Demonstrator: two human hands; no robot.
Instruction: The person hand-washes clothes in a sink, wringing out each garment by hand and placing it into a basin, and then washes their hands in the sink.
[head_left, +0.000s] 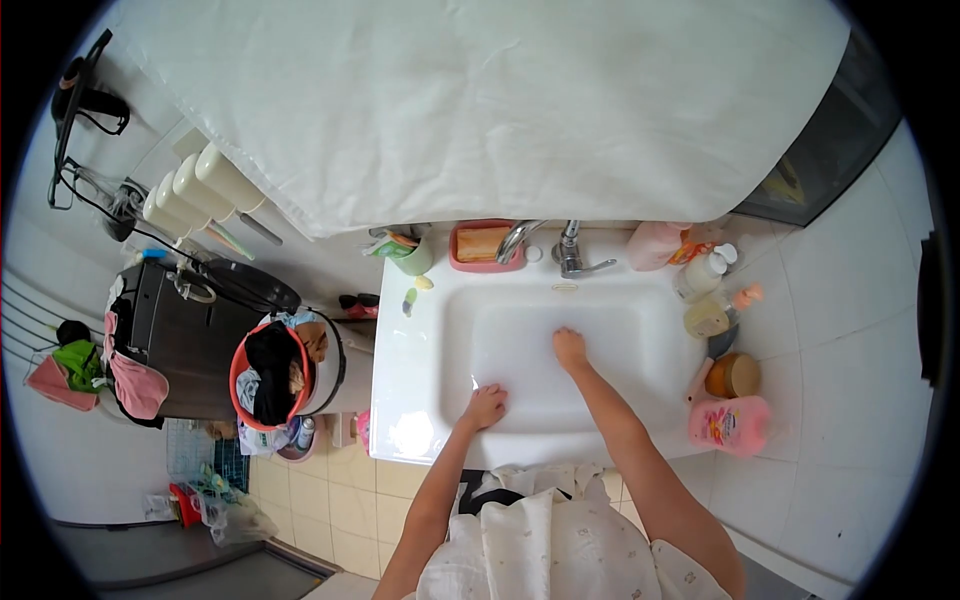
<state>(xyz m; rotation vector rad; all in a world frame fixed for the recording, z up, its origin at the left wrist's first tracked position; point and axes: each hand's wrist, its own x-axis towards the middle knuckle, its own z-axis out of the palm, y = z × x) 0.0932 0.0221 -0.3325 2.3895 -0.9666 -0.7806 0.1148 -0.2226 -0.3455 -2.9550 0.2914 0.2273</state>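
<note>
A white washbasin (662, 350) holds pale, cloudy water (530, 350). My left hand (487, 407) rests at the near left of the bowl, by the front edge. Its fingers are somewhat spread, and I see nothing in them. Further in, near the middle of the bowl, my right hand (569, 347) is at the water with its fingers curled in. Whatever it may hold is hidden. Behind the bowl stands a chrome faucet (570, 255), its spout turned left over a bar of soap (482, 244) in a pink soap dish (460, 262).
Along the right rim stand several bottles, among them a pink jug (730, 425), a pump bottle (700, 275) and an amber jar (735, 376). A green cup (413, 260) with toothbrushes stands back left. Left of the counter, a red basin (240, 385) holds clothes. White cloth (520, 120) hangs ahead.
</note>
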